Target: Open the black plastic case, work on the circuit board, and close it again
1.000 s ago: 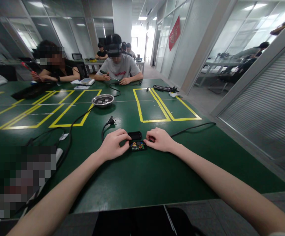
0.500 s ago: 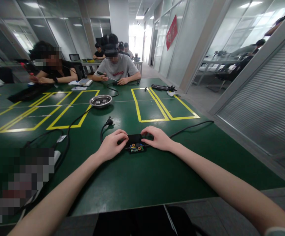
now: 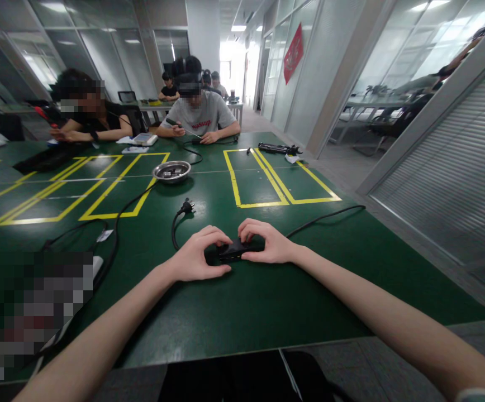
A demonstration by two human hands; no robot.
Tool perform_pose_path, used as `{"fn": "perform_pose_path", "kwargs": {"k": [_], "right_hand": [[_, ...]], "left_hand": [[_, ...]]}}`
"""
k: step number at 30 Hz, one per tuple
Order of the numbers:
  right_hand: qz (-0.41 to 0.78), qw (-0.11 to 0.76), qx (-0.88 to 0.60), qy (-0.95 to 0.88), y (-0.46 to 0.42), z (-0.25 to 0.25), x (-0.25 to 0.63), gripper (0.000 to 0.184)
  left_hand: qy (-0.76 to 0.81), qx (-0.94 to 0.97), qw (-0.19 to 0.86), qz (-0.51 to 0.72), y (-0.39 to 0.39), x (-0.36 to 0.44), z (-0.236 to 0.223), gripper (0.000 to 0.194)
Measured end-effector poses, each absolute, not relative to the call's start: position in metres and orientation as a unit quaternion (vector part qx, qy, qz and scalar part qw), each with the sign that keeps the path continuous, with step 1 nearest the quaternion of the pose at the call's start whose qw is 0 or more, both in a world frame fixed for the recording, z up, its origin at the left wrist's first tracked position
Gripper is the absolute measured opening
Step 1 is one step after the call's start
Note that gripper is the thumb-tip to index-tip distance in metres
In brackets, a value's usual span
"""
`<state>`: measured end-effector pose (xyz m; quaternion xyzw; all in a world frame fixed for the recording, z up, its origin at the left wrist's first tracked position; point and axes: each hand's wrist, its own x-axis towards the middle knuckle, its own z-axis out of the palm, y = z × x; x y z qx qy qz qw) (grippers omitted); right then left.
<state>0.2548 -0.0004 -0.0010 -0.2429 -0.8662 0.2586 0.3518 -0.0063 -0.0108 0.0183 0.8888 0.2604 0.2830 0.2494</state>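
A black power adapter case (image 3: 234,249) lies on the green table before me, its black lid laid over the lower half so that the circuit board is covered. A thin gap shows along the front edge. My left hand (image 3: 199,254) curves round the case's left end, fingertips on the lid and thumb low at the front. From the other side my right hand (image 3: 268,241) grips the right end, fingers on top and thumb against the front edge. A black cord (image 3: 322,221) runs off to the right, and a cord with a black plug (image 3: 187,206) curls behind my left hand.
A metal bowl (image 3: 172,172) with small metal parts stands further back, near yellow tape rectangles (image 3: 261,205). A white-edged power strip (image 3: 96,268), partly blurred out, lies at left with cables. A folded black tripod (image 3: 278,149) lies far right. Two people work across the table.
The black lid has come forward and down over the circuit board, which showed before. Both my hands moved slightly nearer, and my left thumb has dropped to the front.
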Motion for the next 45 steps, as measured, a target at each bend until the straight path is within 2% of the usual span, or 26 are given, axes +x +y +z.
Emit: {"fn": "perform_pose_path", "kwargs": {"k": [5, 12, 18, 21, 26, 31, 45], "right_hand": [[0.255, 0.33, -0.256, -0.872, 0.001, -0.003, 0.254, 0.024], [0.214, 0.273, -0.282, -0.894, -0.004, 0.0, 0.253, 0.028], [0.153, 0.239, -0.258, -0.924, -0.003, 0.001, 0.252, 0.029], [0.127, 0.232, -0.261, -0.929, 0.0, -0.002, 0.252, 0.035], [0.068, 0.221, -0.266, -0.936, 0.002, -0.005, 0.252, 0.029], [0.025, 0.191, -0.287, -0.939, 0.001, -0.001, 0.253, 0.034], [0.043, 0.255, -0.268, -0.928, 0.003, -0.009, 0.251, 0.032]], "left_hand": [[0.266, 0.893, 0.243, 0.27, -0.011, -0.004, 0.011, 0.044], [0.293, 0.897, 0.228, 0.239, -0.01, -0.004, 0.007, 0.036], [0.302, 0.91, 0.18, 0.221, -0.006, -0.005, 0.009, 0.022], [0.307, 0.913, 0.162, 0.214, -0.004, -0.005, 0.011, 0.021], [0.31, 0.923, 0.112, 0.199, 0.001, -0.005, 0.009, 0.028], [0.301, 0.931, 0.071, 0.194, 0.005, -0.005, 0.009, 0.027], [0.288, 0.938, 0.051, 0.188, 0.001, -0.002, 0.009, 0.031]]}}
